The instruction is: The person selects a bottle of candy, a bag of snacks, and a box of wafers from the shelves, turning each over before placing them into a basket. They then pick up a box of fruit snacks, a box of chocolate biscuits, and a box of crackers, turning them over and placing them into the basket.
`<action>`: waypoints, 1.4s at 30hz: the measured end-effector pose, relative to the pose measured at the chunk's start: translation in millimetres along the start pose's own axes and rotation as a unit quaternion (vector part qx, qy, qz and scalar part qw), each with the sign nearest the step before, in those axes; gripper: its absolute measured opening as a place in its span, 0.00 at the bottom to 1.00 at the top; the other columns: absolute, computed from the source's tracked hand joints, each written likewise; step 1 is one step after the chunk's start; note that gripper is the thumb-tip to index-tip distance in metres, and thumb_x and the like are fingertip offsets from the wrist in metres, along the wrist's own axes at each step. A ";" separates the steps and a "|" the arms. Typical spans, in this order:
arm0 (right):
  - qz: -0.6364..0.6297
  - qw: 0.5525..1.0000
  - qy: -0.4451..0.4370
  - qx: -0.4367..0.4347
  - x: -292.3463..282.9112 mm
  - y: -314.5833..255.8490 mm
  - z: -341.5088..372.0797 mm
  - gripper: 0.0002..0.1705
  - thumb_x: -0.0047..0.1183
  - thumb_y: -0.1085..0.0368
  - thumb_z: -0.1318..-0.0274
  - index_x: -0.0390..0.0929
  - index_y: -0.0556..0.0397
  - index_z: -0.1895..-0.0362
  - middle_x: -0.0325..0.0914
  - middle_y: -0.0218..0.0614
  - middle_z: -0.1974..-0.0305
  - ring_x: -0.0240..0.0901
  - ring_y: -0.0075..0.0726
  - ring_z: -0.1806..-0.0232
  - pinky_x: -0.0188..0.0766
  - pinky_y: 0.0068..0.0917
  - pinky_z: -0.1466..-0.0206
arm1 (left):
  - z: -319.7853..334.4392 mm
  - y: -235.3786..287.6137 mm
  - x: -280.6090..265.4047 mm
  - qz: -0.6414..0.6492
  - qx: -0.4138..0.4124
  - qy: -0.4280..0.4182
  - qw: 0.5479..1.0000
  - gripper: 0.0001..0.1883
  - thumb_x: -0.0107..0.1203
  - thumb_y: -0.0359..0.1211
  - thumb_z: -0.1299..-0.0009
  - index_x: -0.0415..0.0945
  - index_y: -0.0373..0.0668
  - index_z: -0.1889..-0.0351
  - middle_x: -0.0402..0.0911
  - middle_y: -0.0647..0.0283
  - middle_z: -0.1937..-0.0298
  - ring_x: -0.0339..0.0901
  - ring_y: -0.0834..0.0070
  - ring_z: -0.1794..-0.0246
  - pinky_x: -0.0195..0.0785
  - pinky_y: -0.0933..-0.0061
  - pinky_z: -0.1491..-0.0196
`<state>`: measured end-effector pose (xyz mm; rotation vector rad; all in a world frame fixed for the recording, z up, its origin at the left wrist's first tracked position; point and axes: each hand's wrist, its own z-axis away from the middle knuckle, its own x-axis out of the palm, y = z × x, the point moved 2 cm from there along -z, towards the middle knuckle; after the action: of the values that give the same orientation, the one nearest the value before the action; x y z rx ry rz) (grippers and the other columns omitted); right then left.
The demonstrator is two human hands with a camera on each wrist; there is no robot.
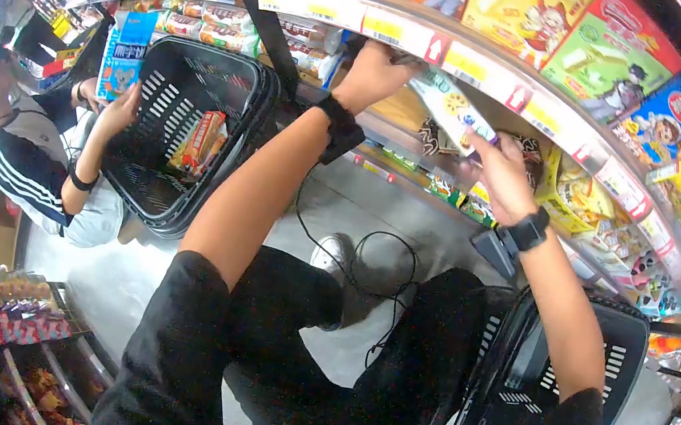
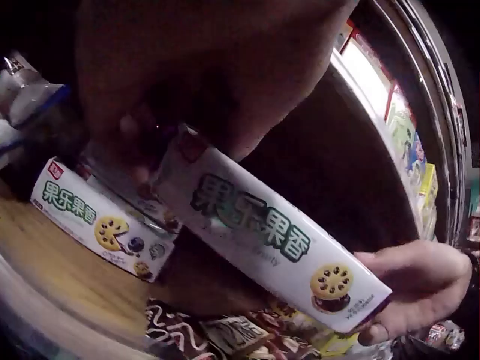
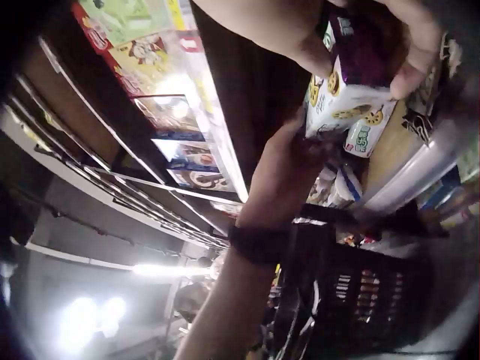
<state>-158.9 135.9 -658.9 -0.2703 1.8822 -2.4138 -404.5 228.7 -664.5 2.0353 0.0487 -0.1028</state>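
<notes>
A: How's the grip?
B: Left hand (image 1: pixel 374 78) gripping one end, right hand (image 1: pixel 504 179) pinching the other: a long, oblong white carton (image 2: pixel 251 229), up over the wood-grained shelf (image 2: pixel 67 255)!
A: And further out?
B: Matching carton (image 2: pixel 105 219) sitting there, slotted black plastic baskets (image 1: pixel 202 68) either side, smooth grey floor (image 1: pixel 362 194) underneath, bright snack boxes (image 1: pixel 527 14) racked above!

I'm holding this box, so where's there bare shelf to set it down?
Some bare wooden shelf shows between the second white box and the clear front lip. Crowded: dark packets to its right, wrapped snacks to its left.
</notes>
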 end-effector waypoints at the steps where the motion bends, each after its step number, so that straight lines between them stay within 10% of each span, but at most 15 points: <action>1: -0.009 0.997 -0.051 0.050 -7.1 0.6 18.2 0.23 0.60 0.58 0.35 0.72 0.52 0.40 0.80 0.29 0.55 0.74 0.20 0.59 0.77 0.23 0.58 | 4.4 3.7 8.9 -0.008 -0.040 -0.034 0.999 0.24 0.68 0.32 0.36 0.76 0.30 0.45 0.83 0.54 0.48 0.80 0.67 0.46 0.73 0.67 0.43; 5: -0.065 0.983 -0.077 0.155 -28.5 -10.5 92.0 0.19 0.59 0.53 0.34 0.78 0.51 0.47 0.80 0.26 0.59 0.76 0.21 0.63 0.78 0.25 0.58 | 45.9 42.2 21.2 -0.256 -0.132 -0.106 0.952 0.26 0.69 0.45 0.38 0.82 0.30 0.54 0.86 0.51 0.57 0.83 0.67 0.58 0.76 0.66 0.54; 13: -0.008 0.987 -0.056 0.151 -74.7 -10.5 195.9 0.20 0.56 0.52 0.33 0.77 0.56 0.50 0.82 0.33 0.61 0.77 0.25 0.67 0.76 0.25 0.66 | 98.7 111.5 88.2 -0.180 -0.160 -0.300 0.923 0.23 0.64 0.47 0.35 0.85 0.31 0.64 0.83 0.53 0.74 0.80 0.71 0.73 0.72 0.68 0.67; 18: -0.031 0.993 0.007 0.111 -98.5 -21.6 226.1 0.23 0.55 0.53 0.34 0.76 0.58 0.45 0.82 0.34 0.58 0.77 0.27 0.63 0.73 0.28 0.65 | 103.2 137.9 124.5 -0.074 -0.116 -0.243 0.960 0.20 0.65 0.42 0.35 0.83 0.29 0.62 0.82 0.54 0.76 0.79 0.71 0.76 0.72 0.68 0.69; 24: -0.075 0.993 0.044 0.083 -116.7 -15.0 242.3 0.32 0.53 0.52 0.35 0.67 0.62 0.36 0.79 0.40 0.48 0.78 0.34 0.53 0.76 0.32 0.58 | 123.7 138.7 149.1 -0.028 -0.067 -0.133 0.988 0.20 0.69 0.39 0.37 0.80 0.32 0.57 0.83 0.54 0.64 0.79 0.72 0.62 0.73 0.70 0.58; 28: -0.096 0.985 0.080 0.118 -120.4 -8.4 261.3 0.40 0.59 0.69 0.40 0.56 0.67 0.27 0.70 0.46 0.35 0.68 0.39 0.34 0.63 0.35 0.31 | 132.6 134.1 169.6 0.060 -0.063 -0.145 0.986 0.19 0.70 0.32 0.37 0.79 0.34 0.51 0.82 0.61 0.59 0.78 0.74 0.56 0.73 0.70 0.51; 42: 0.090 0.987 -0.019 0.135 -182.7 -22.8 323.5 0.31 0.67 0.64 0.42 0.70 0.61 0.38 0.81 0.30 0.51 0.75 0.20 0.52 0.72 0.22 0.48 | 171.0 159.8 250.5 0.120 -0.082 -0.351 0.925 0.26 0.65 0.25 0.33 0.72 0.38 0.36 0.74 0.62 0.39 0.74 0.74 0.39 0.71 0.71 0.39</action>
<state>80.0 -137.9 -578.4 -0.1229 1.4690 -2.4795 -151.3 1.5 -622.5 1.7173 -0.6195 -0.6443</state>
